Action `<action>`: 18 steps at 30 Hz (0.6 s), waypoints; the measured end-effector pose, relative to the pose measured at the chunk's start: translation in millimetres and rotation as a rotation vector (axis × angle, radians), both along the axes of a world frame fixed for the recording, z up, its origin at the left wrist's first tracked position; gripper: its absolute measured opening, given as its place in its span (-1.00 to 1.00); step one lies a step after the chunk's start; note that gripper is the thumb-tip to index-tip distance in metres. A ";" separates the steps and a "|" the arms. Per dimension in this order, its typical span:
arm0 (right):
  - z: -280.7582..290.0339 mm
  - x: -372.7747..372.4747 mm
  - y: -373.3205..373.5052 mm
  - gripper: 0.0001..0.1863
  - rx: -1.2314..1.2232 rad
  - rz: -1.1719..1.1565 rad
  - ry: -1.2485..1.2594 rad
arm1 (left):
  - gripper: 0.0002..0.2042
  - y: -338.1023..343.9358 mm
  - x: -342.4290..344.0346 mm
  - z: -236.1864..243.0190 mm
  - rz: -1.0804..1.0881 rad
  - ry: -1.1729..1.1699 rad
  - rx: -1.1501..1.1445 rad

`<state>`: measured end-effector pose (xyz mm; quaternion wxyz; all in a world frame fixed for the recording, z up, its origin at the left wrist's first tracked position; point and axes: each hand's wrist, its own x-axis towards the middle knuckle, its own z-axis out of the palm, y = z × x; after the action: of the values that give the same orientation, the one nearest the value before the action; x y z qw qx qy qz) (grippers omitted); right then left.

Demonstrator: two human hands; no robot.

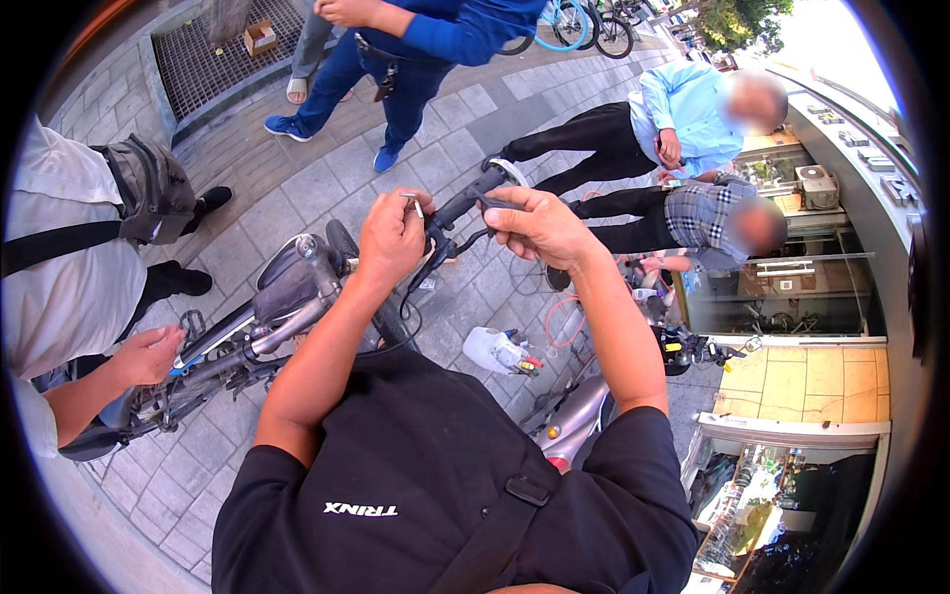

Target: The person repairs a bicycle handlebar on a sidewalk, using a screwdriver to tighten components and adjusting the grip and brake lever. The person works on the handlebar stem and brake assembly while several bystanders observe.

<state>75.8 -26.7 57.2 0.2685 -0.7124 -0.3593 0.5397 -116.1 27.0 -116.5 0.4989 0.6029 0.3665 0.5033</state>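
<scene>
The paved ground took up most of the frame, with the bicycle lying across it from the lower left towards the centre. Bystanders stood about: one in a white shirt at the left edge, one in dark blue at the top, one in a light blue shirt and one in a checked shirt at the upper right. The white-shirted bystander's hand was near the bicycle's rear; contact could not be confirmed. A white container with tools in it sat on the paving right of centre, presumably placed there to be within reach. The bicycle's handlebar was at the upper centre, between the wearer's two hands, with dark cables hanging below it. The left hand was to the left of the handlebar, its grip closed on a slim pale piece that projected beyond the fingers; this pinch probably served to leave the tip free. The right hand was to the right, its grip clamped on a dark slim piece between thumb and fingertips, apparently so as to steady it against or beside the bar; which of the two could not be told. Both forearms were raised, which likely kept the work in plain sight.
</scene>
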 end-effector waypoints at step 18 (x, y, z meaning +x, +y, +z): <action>2.7 32.6 30.2 -0.47 0.391 0.318 -1.050 | -0.64 -6.6 -3.1 26.3 -0.033 0.321 0.213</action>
<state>108.4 3.5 59.9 0.0965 -0.7592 -0.6396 0.0715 -119.2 20.4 -90.2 0.3757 0.7307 0.3763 0.4282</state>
